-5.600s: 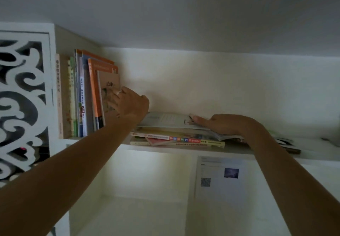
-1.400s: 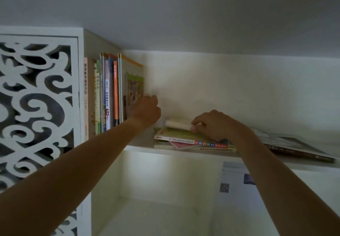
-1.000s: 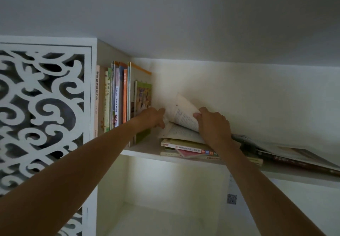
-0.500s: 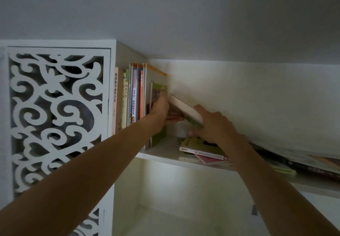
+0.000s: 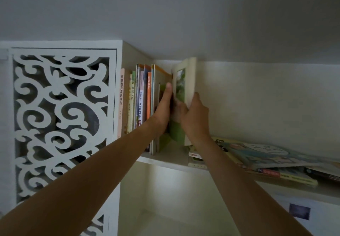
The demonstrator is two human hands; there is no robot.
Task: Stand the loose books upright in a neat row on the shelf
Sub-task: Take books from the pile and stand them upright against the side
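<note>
We hold the book (image 5: 184,92) nearly upright, long axis vertical, our right hand (image 5: 195,118) closed on its lower edge; the row (image 5: 145,103) lies just left, our left hand (image 5: 163,107) flat between them, gripping nothing.

flat books (image 5: 287,164) cut off right

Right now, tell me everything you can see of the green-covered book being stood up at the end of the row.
The green-covered book with a cream border looks like a thin paperback with a framed picture on its cover, too dim to read. It stands nearly upright, its top close under the white ceiling panel, its bottom near the white shelf board. The right hand grips its outer edge. The left hand lies flat between it and the upright row of books.
</note>
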